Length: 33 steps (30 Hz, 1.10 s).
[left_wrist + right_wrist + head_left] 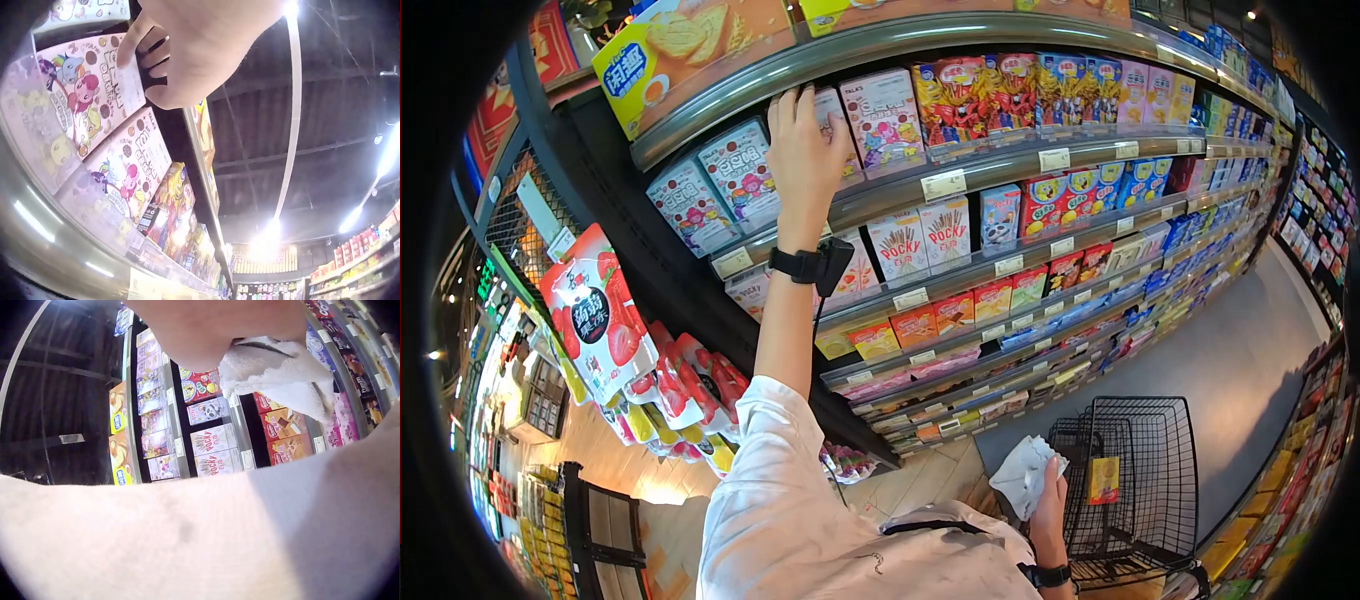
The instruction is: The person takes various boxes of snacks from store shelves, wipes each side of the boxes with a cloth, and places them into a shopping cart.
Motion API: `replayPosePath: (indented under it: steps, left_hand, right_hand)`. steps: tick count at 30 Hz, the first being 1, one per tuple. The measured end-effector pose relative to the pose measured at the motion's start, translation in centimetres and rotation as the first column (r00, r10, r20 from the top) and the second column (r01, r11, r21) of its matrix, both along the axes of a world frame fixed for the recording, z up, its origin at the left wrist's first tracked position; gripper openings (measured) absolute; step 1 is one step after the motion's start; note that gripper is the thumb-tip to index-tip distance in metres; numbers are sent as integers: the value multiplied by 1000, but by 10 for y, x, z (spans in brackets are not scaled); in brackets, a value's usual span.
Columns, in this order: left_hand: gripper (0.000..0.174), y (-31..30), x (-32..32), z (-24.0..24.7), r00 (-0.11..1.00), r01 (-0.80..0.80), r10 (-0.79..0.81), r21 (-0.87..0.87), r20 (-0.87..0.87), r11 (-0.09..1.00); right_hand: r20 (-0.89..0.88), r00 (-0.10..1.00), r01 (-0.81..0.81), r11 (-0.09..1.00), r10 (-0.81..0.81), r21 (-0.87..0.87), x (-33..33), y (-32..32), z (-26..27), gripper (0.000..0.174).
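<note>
I can read POCKY on the white boxes (948,235), 闲趣 on the orange biscuit box (710,45) and 蒟蒻果冻 on the strawberry pouch (605,312); the cartoon boxes' (884,120) lettering and the price tags (943,185) I can't make out surely

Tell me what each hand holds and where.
The right hand holds a crumpled white cloth or tissue by one side. The left hand is at a shelved box; whether it grips cannot be told.

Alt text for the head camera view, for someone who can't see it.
A person's left hand reaches among cartoon-printed boxes on a store shelf above Pocky boxes. The right hand holds something white and crumpled near a black wire shopping cart.
</note>
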State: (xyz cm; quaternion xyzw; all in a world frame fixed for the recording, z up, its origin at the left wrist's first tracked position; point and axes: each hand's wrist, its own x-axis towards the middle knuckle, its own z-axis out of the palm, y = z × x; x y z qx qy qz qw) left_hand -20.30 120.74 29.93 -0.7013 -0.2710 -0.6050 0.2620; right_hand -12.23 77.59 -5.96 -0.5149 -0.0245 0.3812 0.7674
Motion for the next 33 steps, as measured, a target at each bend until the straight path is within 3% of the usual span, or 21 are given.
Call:
replayPosePath:
  steps: [5, 11, 29, 33]
  left_hand:
    - [31, -17, -35, 4, 997, -13, 8, 61, 79, 998]
    - [34, -6, -67, -2, 983, -181, 181, -2, 26, 983]
    - [41, 6, -77, -9, 982, -189, 190, 37, -10, 981]
    - [39, -3, -88, -10, 985, -162, 161, 13, 53, 987]
  right_hand:
    - [10, 1000, -9, 1000, 9, -1, 1, 3, 1, 50]
    - [29, 998, -54, 998, 53, 20, -3, 9, -6, 50]
    - [32, 994, -100, 995, 100, -10, -11, 16, 2, 51]
    - [20, 994, -103, 995, 103, -11, -12, 15, 5, 50]
